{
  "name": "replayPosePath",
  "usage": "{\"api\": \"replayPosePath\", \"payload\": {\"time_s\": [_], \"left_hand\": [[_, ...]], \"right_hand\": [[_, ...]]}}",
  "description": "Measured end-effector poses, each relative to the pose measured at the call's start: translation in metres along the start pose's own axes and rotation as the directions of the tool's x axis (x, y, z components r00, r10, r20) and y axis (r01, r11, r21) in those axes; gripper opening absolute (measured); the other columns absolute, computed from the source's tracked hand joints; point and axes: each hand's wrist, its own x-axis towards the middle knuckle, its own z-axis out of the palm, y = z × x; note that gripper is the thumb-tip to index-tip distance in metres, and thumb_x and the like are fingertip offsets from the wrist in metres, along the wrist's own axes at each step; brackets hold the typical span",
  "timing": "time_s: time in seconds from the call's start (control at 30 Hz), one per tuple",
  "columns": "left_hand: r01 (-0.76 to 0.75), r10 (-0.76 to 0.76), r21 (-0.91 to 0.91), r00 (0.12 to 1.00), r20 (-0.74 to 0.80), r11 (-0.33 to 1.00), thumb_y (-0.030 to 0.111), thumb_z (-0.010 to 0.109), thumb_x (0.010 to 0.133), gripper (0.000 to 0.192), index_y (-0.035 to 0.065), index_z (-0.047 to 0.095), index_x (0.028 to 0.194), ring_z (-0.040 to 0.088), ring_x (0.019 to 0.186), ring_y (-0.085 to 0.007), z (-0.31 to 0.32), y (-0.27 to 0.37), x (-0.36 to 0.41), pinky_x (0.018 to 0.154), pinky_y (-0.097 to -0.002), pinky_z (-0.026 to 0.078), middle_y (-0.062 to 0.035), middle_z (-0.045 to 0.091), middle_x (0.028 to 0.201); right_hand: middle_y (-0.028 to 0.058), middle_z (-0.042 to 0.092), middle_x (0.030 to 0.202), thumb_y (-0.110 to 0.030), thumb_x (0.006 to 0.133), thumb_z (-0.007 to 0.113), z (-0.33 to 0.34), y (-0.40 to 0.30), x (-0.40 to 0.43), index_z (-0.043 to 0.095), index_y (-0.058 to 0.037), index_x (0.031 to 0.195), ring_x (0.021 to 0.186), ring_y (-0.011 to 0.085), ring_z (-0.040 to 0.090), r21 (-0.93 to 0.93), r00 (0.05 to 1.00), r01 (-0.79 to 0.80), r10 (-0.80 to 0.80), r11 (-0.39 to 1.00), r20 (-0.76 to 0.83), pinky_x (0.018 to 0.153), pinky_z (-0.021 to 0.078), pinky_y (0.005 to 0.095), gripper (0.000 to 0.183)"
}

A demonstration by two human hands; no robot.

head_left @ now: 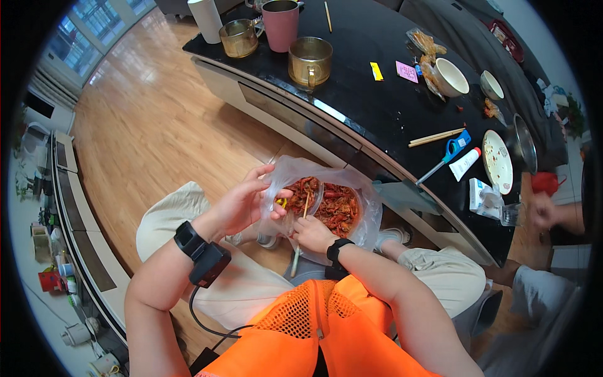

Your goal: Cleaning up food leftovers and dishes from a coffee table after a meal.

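A translucent white plastic bag (372,207) hangs wide-mouthed between my knees, with red crayfish pieces (341,209) inside. At its left side, my left hand (261,198) grips what appears to be a clear plastic container (321,191), tilted in the bag's mouth with more red crayfish pieces (301,193) in it. Something small and yellow (281,202) shows beside my left fingers. My right hand (313,234) holds wooden chopsticks (296,261), their upper ends reaching over the container's contents. The bag's film partly hides the container's lower side.
The black-topped table (358,113) runs diagonally ahead, its edge close to the bag. Glass mugs (309,63), a pink cup (281,26), a blue lighter (454,146), a white tube (465,164) and a stained plate (497,162) stand or lie there. Another person's blurred hand (544,212) is at right.
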Motion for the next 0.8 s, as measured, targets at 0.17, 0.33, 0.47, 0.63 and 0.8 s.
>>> {"api": "replayPosePath", "payload": {"time_s": [0.17, 0.33, 0.47, 0.63, 0.8], "left_hand": [[-0.023, 0.022, -0.015, 0.997, -0.068, 1.0, 0.023, 0.039, 0.081, 0.045, 0.0153, 0.019, 0.121, 0.053, 0.077, -0.0235, -0.007, -0.003, -0.019, 0.069, -0.0297, 0.043, -0.0214, 0.045, 0.107], [-0.085, 0.082, -0.047, 0.994, -0.069, 0.995, 0.024, 0.038, 0.081, 0.046, 0.0153, 0.019, 0.122, 0.053, 0.078, -0.0244, -0.006, -0.002, -0.019, 0.071, -0.031, 0.042, -0.022, 0.044, 0.108], [-0.121, 0.12, -0.039, 0.992, -0.028, 0.992, 0.025, 0.038, 0.081, 0.047, 0.0151, 0.018, 0.122, 0.053, 0.08, -0.0255, -0.002, -0.002, -0.015, 0.074, -0.0324, 0.041, -0.0225, 0.041, 0.112], [-0.144, 0.143, 0.01, 0.989, 0.048, 0.99, 0.027, 0.039, 0.08, 0.05, 0.0154, 0.017, 0.123, 0.053, 0.084, -0.0264, 0.009, -0.003, -0.01, 0.075, -0.0329, 0.039, -0.0224, 0.039, 0.114], [-0.159, 0.158, 0.081, 0.987, 0.013, 0.984, 0.029, 0.038, 0.079, 0.05, 0.0154, 0.018, 0.123, 0.054, 0.083, -0.0266, 0.014, 0.0, -0.01, 0.075, -0.033, 0.04, -0.0223, 0.04, 0.113]], "right_hand": [[0.0014, 0.046, 0.071, -0.014, 0.063, 0.051, -0.036, 0.02, -0.005, 0.056, -0.0127, 0.07, 0.073, 0.0177, 0.045, 0.109, 0.97, -0.181, 0.196, 0.977, -0.142, 0.063, 0.0351, 0.0281, 0.009], [0.0103, 0.057, 0.081, -0.011, 0.072, 0.053, -0.061, 0.055, -0.016, 0.057, -0.0031, 0.087, 0.075, 0.0263, 0.05, 0.581, 0.764, -0.285, 0.547, 0.762, -0.342, 0.067, 0.0398, 0.0325, 0.017], [0.0097, 0.056, 0.087, -0.012, 0.073, 0.052, -0.066, 0.053, 0.012, 0.054, -0.0043, 0.095, 0.079, 0.0253, 0.049, 0.573, 0.816, -0.136, 0.419, 0.809, -0.398, 0.07, 0.0393, 0.0316, 0.023], [0.0101, 0.054, 0.091, -0.006, 0.069, 0.044, -0.063, 0.068, 0.026, 0.053, -0.0094, 0.097, 0.088, 0.0261, 0.048, 0.177, 0.881, -0.347, 0.385, 0.921, -0.275, 0.074, 0.0401, 0.0337, 0.03], [0.0122, 0.056, 0.087, -0.009, 0.067, 0.047, -0.09, 0.089, -0.004, 0.056, -0.0081, 0.091, 0.082, 0.0286, 0.053, 0.392, 0.916, -0.355, 0.399, 0.849, -0.036, 0.071, 0.0428, 0.0363, 0.025]]}}
